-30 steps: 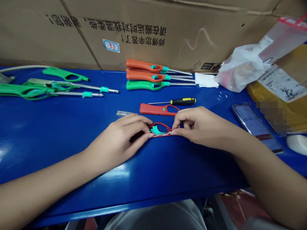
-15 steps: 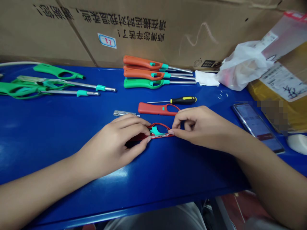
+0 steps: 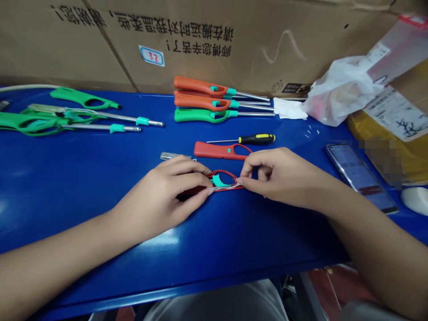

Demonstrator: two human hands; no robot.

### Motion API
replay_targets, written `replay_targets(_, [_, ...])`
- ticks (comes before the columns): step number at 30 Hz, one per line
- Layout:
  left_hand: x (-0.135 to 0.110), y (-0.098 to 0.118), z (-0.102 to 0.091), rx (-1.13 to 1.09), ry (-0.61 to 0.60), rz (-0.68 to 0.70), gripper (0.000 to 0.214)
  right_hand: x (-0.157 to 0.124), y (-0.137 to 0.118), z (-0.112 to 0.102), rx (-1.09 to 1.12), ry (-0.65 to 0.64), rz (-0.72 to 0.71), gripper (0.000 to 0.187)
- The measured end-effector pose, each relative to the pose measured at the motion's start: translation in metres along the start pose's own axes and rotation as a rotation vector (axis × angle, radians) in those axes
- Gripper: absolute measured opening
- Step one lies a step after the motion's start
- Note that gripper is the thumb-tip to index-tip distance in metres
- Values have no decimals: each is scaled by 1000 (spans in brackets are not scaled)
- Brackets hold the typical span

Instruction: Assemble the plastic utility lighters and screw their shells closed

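Observation:
An open red lighter shell (image 3: 224, 182) with a teal trigger and thin white wires lies on the blue table (image 3: 83, 178). My left hand (image 3: 167, 196) pinches its left part, fingers closed over it. From the right, my right hand (image 3: 277, 176) pinches the shell's end at the wires. The other red shell half (image 3: 217, 150) lies just behind, with a small metal piece (image 3: 170, 156) to its left and a black-and-yellow screwdriver (image 3: 249, 139) beyond.
Three assembled lighters (image 3: 207, 104), orange and green, lie in a row at the back. Green lighter parts (image 3: 67, 117) lie at far left. A phone (image 3: 359, 176), a white plastic bag (image 3: 341, 91) and cardboard boxes (image 3: 200, 40) stand right and behind. Tiny screws (image 3: 310, 130) lie near the bag.
Both hands stay on the red shell; the fingers shift slightly along the wires. The view moves a little.

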State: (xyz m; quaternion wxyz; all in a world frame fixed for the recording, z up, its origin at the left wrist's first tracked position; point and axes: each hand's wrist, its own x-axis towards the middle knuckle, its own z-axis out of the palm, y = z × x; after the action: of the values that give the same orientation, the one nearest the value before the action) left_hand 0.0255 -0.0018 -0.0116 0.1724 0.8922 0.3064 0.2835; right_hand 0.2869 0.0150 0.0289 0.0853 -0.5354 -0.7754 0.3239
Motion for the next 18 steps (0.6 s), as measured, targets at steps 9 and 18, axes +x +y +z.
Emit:
replay_targets(9, [1, 0, -2, 14, 5, 29, 8, -7, -6, 12, -298, 86, -137, 12])
replay_targets(18, [1, 4, 1, 12, 37, 0, 10, -5, -4, 5, -151, 69, -176, 16])
